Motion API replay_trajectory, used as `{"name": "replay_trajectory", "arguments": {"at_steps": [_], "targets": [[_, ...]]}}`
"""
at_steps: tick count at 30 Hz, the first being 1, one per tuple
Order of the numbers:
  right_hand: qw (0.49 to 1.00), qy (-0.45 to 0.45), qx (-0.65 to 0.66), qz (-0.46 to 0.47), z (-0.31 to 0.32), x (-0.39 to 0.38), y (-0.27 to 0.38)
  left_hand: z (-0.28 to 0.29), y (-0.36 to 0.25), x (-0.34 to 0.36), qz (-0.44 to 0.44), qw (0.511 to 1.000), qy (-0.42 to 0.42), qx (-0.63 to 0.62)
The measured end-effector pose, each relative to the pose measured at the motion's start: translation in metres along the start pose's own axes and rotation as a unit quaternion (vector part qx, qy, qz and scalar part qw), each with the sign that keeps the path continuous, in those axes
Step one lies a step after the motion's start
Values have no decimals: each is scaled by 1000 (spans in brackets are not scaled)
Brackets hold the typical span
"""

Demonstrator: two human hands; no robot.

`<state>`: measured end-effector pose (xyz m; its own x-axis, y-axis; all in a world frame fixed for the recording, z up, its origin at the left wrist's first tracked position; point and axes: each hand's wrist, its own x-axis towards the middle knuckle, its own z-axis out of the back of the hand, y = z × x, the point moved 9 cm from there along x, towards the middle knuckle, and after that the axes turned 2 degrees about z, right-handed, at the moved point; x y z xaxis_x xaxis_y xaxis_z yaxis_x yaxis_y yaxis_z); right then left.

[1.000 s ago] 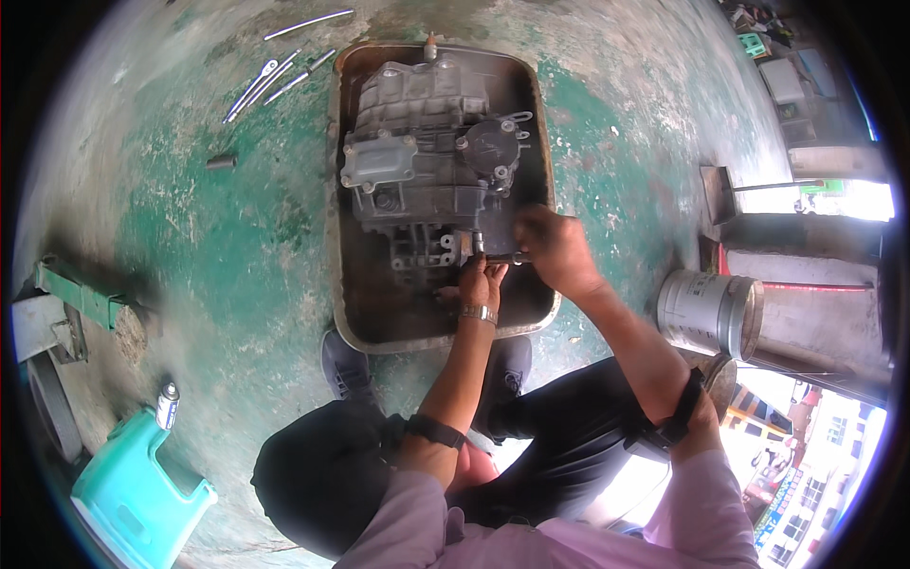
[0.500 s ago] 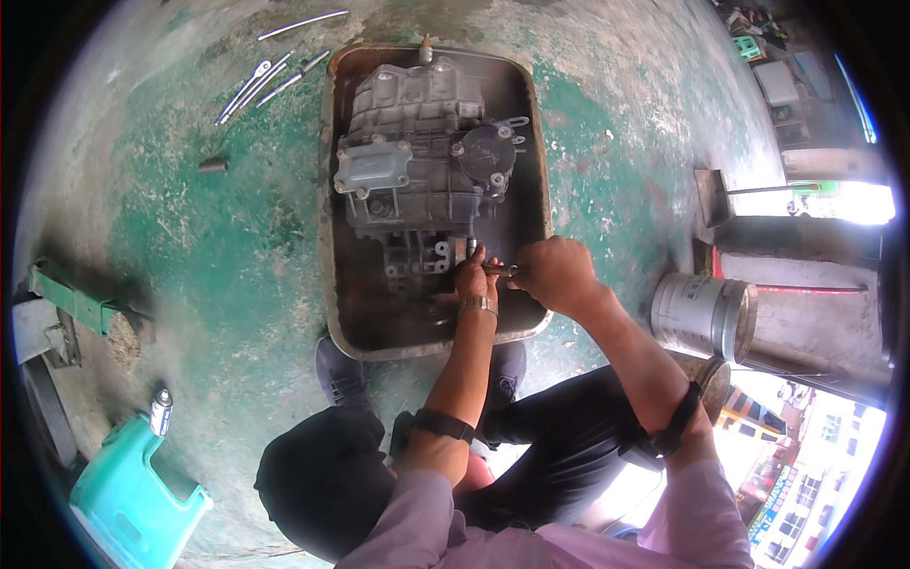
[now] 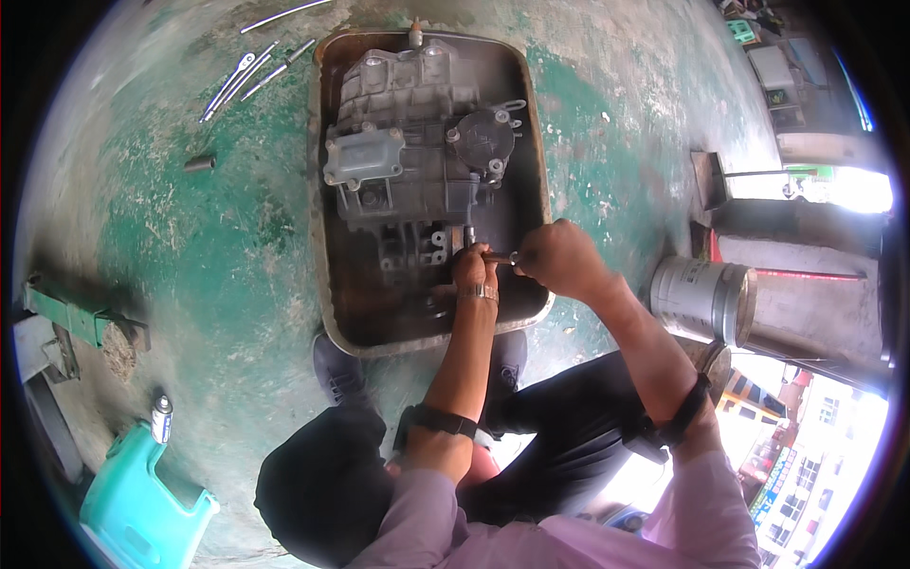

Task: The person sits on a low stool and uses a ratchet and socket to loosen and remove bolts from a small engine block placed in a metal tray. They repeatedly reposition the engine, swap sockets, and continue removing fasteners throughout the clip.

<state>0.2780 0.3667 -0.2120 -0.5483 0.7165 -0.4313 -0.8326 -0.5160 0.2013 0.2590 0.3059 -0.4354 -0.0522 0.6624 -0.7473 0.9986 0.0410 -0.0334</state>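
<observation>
Head view: right hand (image 3: 567,263) grips a slim metal bar (image 3: 499,256).

Matt, ribbed metal housing (image 3: 412,106); shiny metal ratchet (image 3: 227,88); smooth plastic stool (image 3: 142,493); rough, patchy floor (image 3: 190,247)

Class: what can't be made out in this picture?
In the head view:
Underside of the casing: hidden by its bulk.
End of the tool at the right hand: covered by that hand.
Whether the left hand grips it: too small.
Part of the green stool: cut off by lower edge.
</observation>
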Motion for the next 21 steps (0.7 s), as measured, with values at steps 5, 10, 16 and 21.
{"name": "replay_trajectory", "arguments": {"at_steps": [5, 10, 16, 21], "targets": [[1000, -7, -26, 16, 3, 0, 4, -7, -3, -6, -8, 1000, 12, -8], [991, -80, 106, -1, 13, 0, 5, 2, 4, 5, 5, 999, 42, -8], [947, -198, 249, 34, 25, 4, 6, 7, 13, 24, 25, 995, 88, -30], [924, -199, 326, 14, 18, 5, 3, -3, 7, 7, 26, 995, 83, -44]]}}
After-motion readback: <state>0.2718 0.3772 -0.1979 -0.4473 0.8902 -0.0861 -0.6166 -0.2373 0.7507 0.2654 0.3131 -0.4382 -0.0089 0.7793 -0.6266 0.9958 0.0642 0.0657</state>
